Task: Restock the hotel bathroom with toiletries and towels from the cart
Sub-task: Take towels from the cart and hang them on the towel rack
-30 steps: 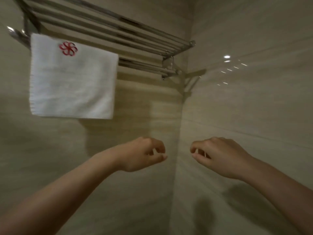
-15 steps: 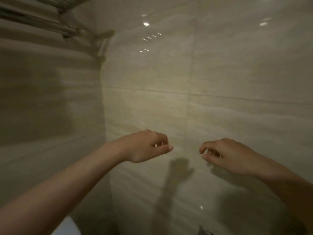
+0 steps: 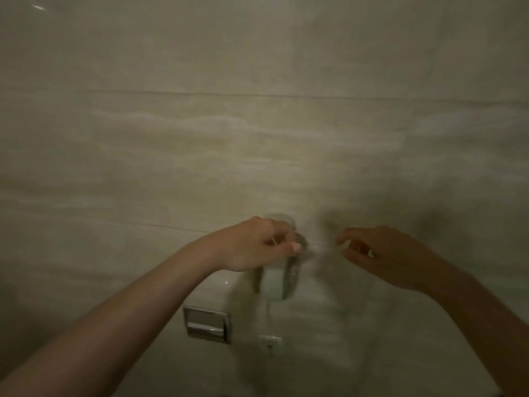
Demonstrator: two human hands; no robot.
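Note:
My left hand (image 3: pixel 257 246) and my right hand (image 3: pixel 380 253) hang side by side at chest height in front of a beige tiled wall (image 3: pixel 257 138). Both are loosely curled and hold nothing. No towel, toiletry or cart is in view. My left hand partly covers the top of a white and grey wall-mounted fixture (image 3: pixel 276 282), which is too blurred to tell whether the hand touches it.
A metal toilet paper holder (image 3: pixel 207 325) is set into the wall below my left forearm. A small white wall socket (image 3: pixel 270 343) sits under the fixture. The whole view is motion-blurred and dim.
The view has swung right and down: the towel rack with the white towel left the frame, and the wall fixture and paper holder came in. Both hands stay empty and curled.

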